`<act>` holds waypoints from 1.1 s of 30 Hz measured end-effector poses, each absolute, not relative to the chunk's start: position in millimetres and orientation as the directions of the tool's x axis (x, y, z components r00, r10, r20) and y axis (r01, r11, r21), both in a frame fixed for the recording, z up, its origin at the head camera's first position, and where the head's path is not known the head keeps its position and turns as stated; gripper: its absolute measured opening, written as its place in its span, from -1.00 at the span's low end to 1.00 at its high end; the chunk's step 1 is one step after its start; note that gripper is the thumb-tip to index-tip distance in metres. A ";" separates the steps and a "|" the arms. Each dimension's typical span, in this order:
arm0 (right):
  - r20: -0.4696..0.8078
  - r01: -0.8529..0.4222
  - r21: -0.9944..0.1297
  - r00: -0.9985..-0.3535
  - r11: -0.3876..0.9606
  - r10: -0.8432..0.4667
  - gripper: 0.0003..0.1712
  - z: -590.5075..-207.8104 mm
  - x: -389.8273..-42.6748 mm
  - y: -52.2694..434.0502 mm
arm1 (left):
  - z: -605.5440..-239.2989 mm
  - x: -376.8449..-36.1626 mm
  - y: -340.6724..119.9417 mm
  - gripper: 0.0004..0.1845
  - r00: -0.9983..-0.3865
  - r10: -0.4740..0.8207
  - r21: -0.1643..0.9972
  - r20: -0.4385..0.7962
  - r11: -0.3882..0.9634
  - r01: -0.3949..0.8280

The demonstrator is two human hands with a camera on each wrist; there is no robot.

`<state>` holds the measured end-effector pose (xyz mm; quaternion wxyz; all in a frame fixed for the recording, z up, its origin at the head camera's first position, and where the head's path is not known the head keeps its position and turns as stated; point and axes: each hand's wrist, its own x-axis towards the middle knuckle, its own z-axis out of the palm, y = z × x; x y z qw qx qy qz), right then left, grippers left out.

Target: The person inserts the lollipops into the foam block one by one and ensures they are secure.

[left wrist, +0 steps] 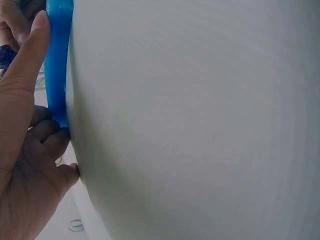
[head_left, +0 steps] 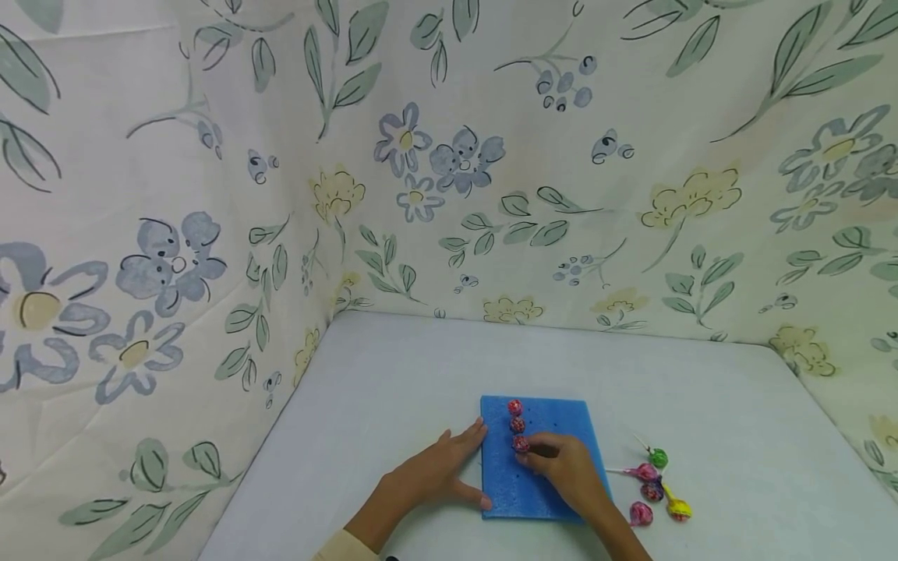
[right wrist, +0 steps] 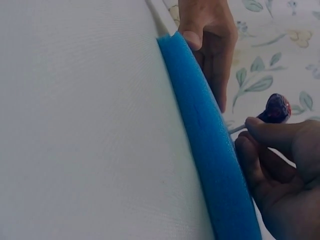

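A blue foam board (head_left: 505, 491) lies on the table, with small dark holes in its top. My left hand (head_left: 438, 474) rests at its left edge, fingers and thumb spread against the side. My right hand (head_left: 570, 470) pinches a lollipop (right wrist: 278, 107) with a dark red and blue wrapper just below its head. In the right wrist view its white stick (right wrist: 237, 129) meets the foam's top, and the lollipop stands tilted. Two red-wrapped lollipops, a far one (head_left: 515, 407) and a nearer one (head_left: 517, 425), stand in line beyond it on the board.
Right of the board lie loose lollipops: a green one (head_left: 658, 457), a pink one (head_left: 646, 471), a dark one (head_left: 652, 490), a yellow one (head_left: 679, 509) and another pink one (head_left: 641, 513). A floral cloth (head_left: 463, 257) hangs behind and left of the white table (head_left: 393, 374).
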<state>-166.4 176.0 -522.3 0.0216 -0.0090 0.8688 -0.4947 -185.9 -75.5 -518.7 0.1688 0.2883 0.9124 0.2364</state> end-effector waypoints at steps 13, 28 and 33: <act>-0.077 0.059 -0.904 -0.997 0.423 -0.025 -0.70 -512.3 -157.0 190.2 | -517.4 -185.0 -74.9 0.25 -0.780 0.600 0.522 -0.179 0.730 0.442; -0.140 0.142 -0.905 -0.990 0.401 0.036 -0.67 -506.6 -144.3 212.5 | -517.7 -186.4 -74.6 0.26 -0.772 0.613 0.523 -0.165 0.718 0.458; -0.142 0.153 -0.894 -0.988 0.422 0.058 -0.68 -505.0 -139.7 222.6 | -517.0 -186.2 -74.4 0.26 -0.774 0.610 0.532 -0.170 0.718 0.449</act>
